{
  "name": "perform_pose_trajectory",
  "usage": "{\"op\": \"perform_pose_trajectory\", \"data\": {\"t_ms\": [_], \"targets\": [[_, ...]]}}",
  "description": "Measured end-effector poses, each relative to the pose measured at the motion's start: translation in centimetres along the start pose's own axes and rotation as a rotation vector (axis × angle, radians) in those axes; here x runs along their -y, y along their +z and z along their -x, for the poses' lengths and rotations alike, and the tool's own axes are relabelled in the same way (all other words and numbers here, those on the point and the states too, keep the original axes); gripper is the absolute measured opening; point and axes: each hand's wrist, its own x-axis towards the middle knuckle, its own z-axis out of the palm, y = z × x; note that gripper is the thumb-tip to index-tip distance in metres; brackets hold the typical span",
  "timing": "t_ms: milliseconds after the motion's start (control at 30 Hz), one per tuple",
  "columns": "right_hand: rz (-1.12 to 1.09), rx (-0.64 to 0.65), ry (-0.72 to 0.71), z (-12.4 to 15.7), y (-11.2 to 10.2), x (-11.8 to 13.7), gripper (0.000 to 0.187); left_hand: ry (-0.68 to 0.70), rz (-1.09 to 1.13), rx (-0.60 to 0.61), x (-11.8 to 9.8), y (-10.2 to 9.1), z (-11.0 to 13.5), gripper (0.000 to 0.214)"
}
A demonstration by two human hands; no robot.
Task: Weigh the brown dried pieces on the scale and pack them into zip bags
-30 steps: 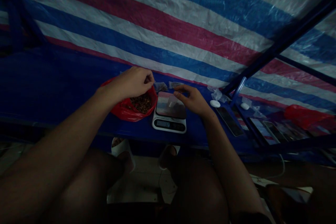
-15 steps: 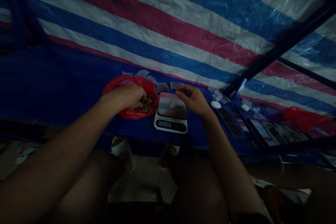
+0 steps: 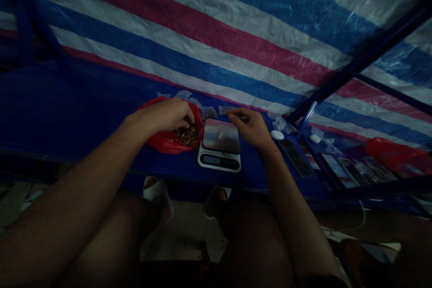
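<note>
Work Area Layout — Positions About the Scale

A striped sheet (image 3: 236, 31) in red, white and blue rises behind the digital scale (image 3: 216, 146). The blue bench surface (image 3: 101, 99) supports the scale and extends to either side of it.

The open red bag (image 3: 165, 145) sits immediately left of the scale and contains small brown pieces (image 3: 187, 136). The scale stands level on the bench, display edge toward the person; the reading is too blurred to determine.

The left hand (image 3: 175, 114) is positioned over the mouth of the bag, left of the scale, fingers curled inward. Whether the fingertips pinch a piece cannot be told. The right hand (image 3: 249, 126) is positioned at the far right corner of the scale, thumb and forefinger drawn close together — any item between them cannot be made out.

A dark phone (image 3: 296, 157) lies to the right of the scale. Two small plastic packets (image 3: 209, 112) lie just behind the scale. A white oval object (image 3: 277, 135) lies right of the scale, near the phone.
</note>
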Motion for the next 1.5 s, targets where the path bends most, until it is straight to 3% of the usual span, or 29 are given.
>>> {"op": "perform_pose_trajectory", "data": {"t_ms": [200, 300, 433, 700, 967, 1067, 1200, 1300, 1400, 1500], "targets": [[0.017, -0.108, 0.009, -0.1, -0.2, 0.1, 0.023, 0.117, 0.074, -0.12, -3.0, -0.9, -2.0, 0.034], [0.027, -0.138, 0.012, -0.2, -0.3, 0.1, 0.023, 0.234, 0.123, -0.173, -4.9, -0.4, -3.4, 0.033], [0.018, -0.149, 0.013, -0.2, -0.5, -0.2, 0.021, 0.293, 0.103, -0.149, -6.4, 0.8, -4.6, 0.036], [0.079, -0.223, -0.062, 0.1, -1.0, 0.1, 0.017, 0.333, 0.108, -0.152, -7.1, 1.5, -5.2, 0.034], [0.056, -0.29, -0.127, 0.8, -1.7, 3.7, 0.019, 0.355, 0.201, -0.137, -6.9, 2.1, -5.5, 0.029], [0.024, -0.158, -0.114, 1.5, -1.8, 5.4, 0.023, 0.34, 0.19, -0.155, -6.9, 2.0, -5.0, 0.028], [0.083, 0.317, -0.143, 2.6, -1.0, 7.5, 0.016, 0.323, 0.106, -0.174, -5.9, 0.9, -3.4, 0.028], [0.252, 0.622, -0.217, 2.9, 1.0, 8.4, 0.013, 0.223, -0.003, -0.179, -4.4, 0.0, -1.3, 0.029], [0.442, 0.742, -0.258, 3.0, 3.2, 9.0, 0.018, 0.104, -0.095, -0.118, -3.1, -0.3, 0.5, 0.029], [0.576, 0.779, -0.262, 3.1, 4.8, 9.6, 0.021, 0.108, -0.091, -0.125, -2.5, -0.1, 1.2, 0.029]]}}
